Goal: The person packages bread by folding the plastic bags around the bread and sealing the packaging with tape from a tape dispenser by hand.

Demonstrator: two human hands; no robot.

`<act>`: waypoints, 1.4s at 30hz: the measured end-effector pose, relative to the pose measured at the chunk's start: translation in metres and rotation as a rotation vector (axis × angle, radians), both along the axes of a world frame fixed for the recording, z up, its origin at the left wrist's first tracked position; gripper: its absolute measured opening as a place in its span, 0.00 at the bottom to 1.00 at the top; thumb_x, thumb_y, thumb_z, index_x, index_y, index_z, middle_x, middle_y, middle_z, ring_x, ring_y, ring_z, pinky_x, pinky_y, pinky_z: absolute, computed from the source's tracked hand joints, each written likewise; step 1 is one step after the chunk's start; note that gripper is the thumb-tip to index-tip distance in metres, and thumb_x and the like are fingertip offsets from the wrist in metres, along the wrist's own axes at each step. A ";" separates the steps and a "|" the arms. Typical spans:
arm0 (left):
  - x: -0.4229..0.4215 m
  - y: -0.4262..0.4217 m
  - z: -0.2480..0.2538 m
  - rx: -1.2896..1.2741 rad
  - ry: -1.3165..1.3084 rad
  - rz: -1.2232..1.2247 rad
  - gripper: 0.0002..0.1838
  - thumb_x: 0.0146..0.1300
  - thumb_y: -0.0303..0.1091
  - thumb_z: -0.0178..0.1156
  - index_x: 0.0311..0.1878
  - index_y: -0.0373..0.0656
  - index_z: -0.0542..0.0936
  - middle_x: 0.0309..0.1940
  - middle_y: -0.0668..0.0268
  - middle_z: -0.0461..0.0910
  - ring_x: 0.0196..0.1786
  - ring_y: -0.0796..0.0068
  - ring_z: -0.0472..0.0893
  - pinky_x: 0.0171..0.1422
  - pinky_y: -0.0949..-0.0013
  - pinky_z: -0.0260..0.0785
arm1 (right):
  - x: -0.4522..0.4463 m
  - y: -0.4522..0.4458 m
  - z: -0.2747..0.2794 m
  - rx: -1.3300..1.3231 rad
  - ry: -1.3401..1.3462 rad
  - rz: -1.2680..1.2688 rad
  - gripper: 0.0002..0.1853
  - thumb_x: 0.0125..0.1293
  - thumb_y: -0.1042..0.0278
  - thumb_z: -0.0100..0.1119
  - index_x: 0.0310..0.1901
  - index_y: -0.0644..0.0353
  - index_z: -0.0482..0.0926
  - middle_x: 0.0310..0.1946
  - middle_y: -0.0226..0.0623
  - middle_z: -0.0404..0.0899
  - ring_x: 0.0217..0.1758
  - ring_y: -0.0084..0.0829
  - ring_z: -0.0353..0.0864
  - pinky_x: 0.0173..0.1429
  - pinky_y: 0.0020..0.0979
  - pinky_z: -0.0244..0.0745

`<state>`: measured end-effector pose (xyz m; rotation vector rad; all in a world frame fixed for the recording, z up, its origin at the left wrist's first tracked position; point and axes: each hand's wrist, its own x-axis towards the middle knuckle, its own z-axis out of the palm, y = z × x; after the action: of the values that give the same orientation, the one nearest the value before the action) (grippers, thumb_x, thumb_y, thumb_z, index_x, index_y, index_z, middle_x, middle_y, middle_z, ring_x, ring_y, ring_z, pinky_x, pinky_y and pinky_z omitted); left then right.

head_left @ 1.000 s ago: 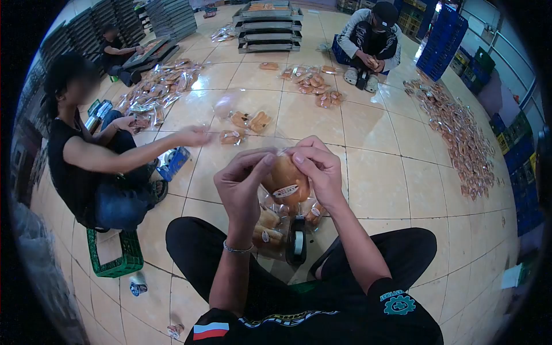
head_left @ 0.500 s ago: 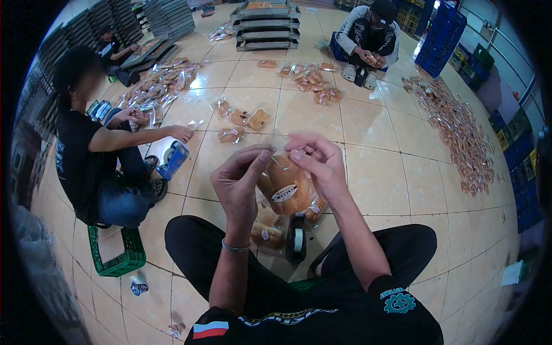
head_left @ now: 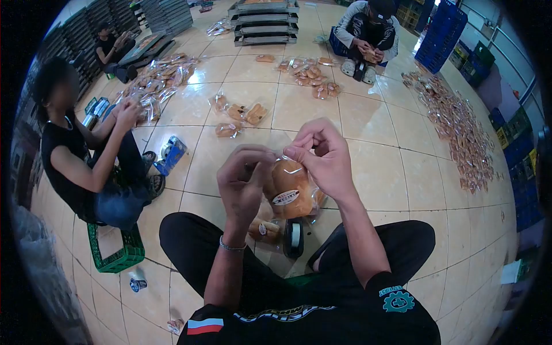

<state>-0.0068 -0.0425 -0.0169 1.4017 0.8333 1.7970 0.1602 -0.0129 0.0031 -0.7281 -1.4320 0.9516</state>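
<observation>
While right hand (head_left: pixel 325 160) pinches top of bagged bread (head_left: pixel 289 185), left hand (head_left: pixel 242 179) curls alongside, grip unclear.

Head-worn wide-angle view, looking forward and down: left hand (head_left: pixel 244 183) and right hand (head_left: pixel 324 160) near, stacked trays (head_left: pixel 266 27) far.

The bread (head_left: pixel 290 185) is wrapped in clear, glossy plastic. The floor (head_left: pixel 374 172) is faced with smooth, shiny tiles. The green crate (head_left: pixel 123 261) is formed of plastic; the distant trays (head_left: pixel 265 29) are apparently made of metal.
</observation>
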 end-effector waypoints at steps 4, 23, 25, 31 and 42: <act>-0.001 -0.002 0.008 -0.012 0.236 0.075 0.06 0.61 0.15 0.65 0.41 0.34 0.85 0.38 0.61 0.85 0.38 0.77 0.84 0.42 0.75 0.75 | 0.010 -0.005 0.013 0.036 -0.256 0.023 0.05 0.58 0.78 0.71 0.37 0.65 0.86 0.33 0.33 0.85 0.35 0.20 0.80 0.41 0.25 0.73; -0.005 0.020 -0.017 -0.198 0.060 -0.166 0.08 0.57 0.21 0.72 0.40 0.35 0.84 0.34 0.65 0.86 0.39 0.78 0.83 0.50 0.73 0.75 | 0.016 -0.006 0.002 -0.398 -0.277 0.002 0.09 0.56 0.72 0.75 0.39 0.57 0.89 0.27 0.25 0.81 0.31 0.16 0.71 0.34 0.21 0.64; -0.004 0.020 -0.019 -0.183 0.155 -0.068 0.09 0.53 0.22 0.74 0.38 0.37 0.86 0.34 0.66 0.86 0.40 0.78 0.82 0.49 0.74 0.74 | 0.015 -0.009 0.001 -0.459 -0.219 -0.027 0.10 0.56 0.73 0.75 0.40 0.59 0.89 0.25 0.24 0.80 0.32 0.13 0.71 0.34 0.20 0.63; 0.003 0.013 -0.014 -0.174 0.263 0.192 0.10 0.48 0.21 0.76 0.35 0.39 0.86 0.33 0.66 0.86 0.41 0.74 0.80 0.48 0.70 0.71 | 0.003 -0.001 -0.014 0.473 -0.614 -0.363 0.08 0.53 0.77 0.72 0.36 0.60 0.87 0.26 0.33 0.77 0.33 0.31 0.71 0.40 0.31 0.69; -0.010 0.011 -0.023 -0.216 1.035 0.396 0.06 0.56 0.25 0.71 0.35 0.38 0.84 0.46 0.53 0.82 0.42 0.58 0.79 0.50 0.63 0.71 | 0.008 0.008 -0.039 0.289 -0.888 -0.119 0.07 0.60 0.73 0.66 0.36 0.62 0.77 0.36 0.41 0.70 0.47 0.44 0.66 0.52 0.36 0.68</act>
<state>-0.0170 -0.0313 -0.0398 2.1186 1.8615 1.0680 0.1685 -0.0048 -0.0355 -1.0625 -2.2007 0.2904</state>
